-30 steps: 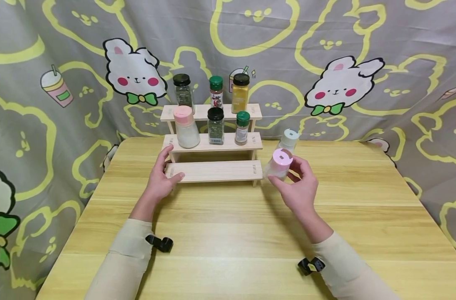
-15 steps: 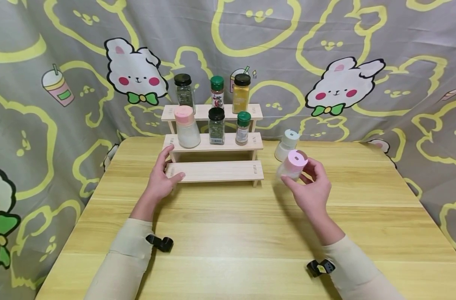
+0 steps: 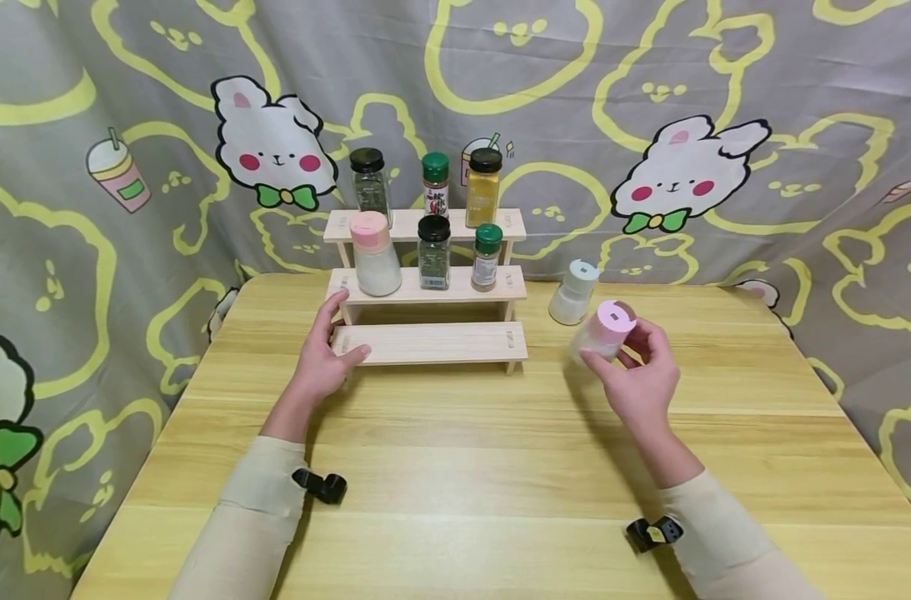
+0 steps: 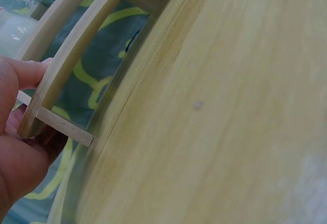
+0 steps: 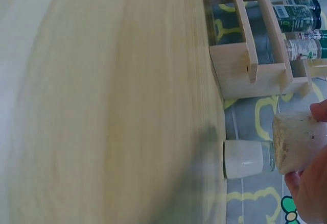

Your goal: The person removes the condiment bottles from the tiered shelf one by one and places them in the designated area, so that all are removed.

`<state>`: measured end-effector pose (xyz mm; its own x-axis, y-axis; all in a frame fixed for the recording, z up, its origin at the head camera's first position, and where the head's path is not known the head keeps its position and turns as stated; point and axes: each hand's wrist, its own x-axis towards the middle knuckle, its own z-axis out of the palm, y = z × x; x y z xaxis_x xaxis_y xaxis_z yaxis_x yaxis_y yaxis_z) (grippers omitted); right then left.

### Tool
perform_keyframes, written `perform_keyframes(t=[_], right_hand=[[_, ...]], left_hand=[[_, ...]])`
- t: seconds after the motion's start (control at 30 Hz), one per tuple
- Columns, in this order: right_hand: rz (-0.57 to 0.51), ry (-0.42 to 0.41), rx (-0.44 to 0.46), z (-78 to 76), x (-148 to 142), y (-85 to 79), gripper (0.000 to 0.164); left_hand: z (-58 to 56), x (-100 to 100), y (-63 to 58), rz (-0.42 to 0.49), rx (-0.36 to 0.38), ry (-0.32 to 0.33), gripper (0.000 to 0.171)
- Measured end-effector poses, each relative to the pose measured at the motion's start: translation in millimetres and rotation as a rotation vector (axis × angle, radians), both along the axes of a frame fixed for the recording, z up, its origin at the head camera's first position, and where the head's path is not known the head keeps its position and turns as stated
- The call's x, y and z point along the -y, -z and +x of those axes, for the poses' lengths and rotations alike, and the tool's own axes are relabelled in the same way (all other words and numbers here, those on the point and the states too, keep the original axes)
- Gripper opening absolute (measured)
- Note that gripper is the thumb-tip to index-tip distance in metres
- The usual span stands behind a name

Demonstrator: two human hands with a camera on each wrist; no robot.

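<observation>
Rightward since the earlier frame: flared clear-glass jar with lilac-pink lid (image 3: pixel 607 328), gripped above the yellowish wood-grain bench (image 3: pixel 463 475) by the fingers of the right hand (image 3: pixel 641 373), now farther from the three-tier pale wooden rack (image 3: pixel 428 343), so a carry away from it looks under way. Left hand (image 3: pixel 322 358) unmoved, fingers holding the rack's lowest tier at its left end. Count: one rack, eight jars; three black-lidded glass jars (image 3: pixel 434 257), two green-lidded jars (image 3: pixel 486 260), one salmon-pink-lidded jar (image 3: pixel 377 258) on the rack, one held, one white-lidded clear-glass jar (image 3: pixel 573 295) on the bench.

Head view forward, down; wrist views nearer; rack (image 3: pixel 428 343) shared.
</observation>
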<state>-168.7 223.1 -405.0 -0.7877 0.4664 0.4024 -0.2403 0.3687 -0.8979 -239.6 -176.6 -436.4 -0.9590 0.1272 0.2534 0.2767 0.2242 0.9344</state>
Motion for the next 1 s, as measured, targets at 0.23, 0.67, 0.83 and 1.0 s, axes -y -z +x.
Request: perform_keyframes(t=[0.23,0.67,0.83,1.0], right_hand=[[-0.008,0.031,0.037,-18.5,-24,25.5,0.064],[-0.065,0.053,0.091,-37.4,-49,36.7,0.064],[-0.077,0.071,0.105,-47.3,-60,36.5,0.064],[-0.089,0.097,0.119,-56.0,-71,37.7,0.064]], left_hand=[[0.6,0,-0.1,0.009,-0.006,0.002,0.084],[-0.2,0,-0.8,-0.008,-0.02,-0.003,0.084],[-0.3,0,-1.5,-0.005,-0.025,0.0,0.084],[-1.5,0,-1.0,-0.001,-0.025,0.006,0.084]])
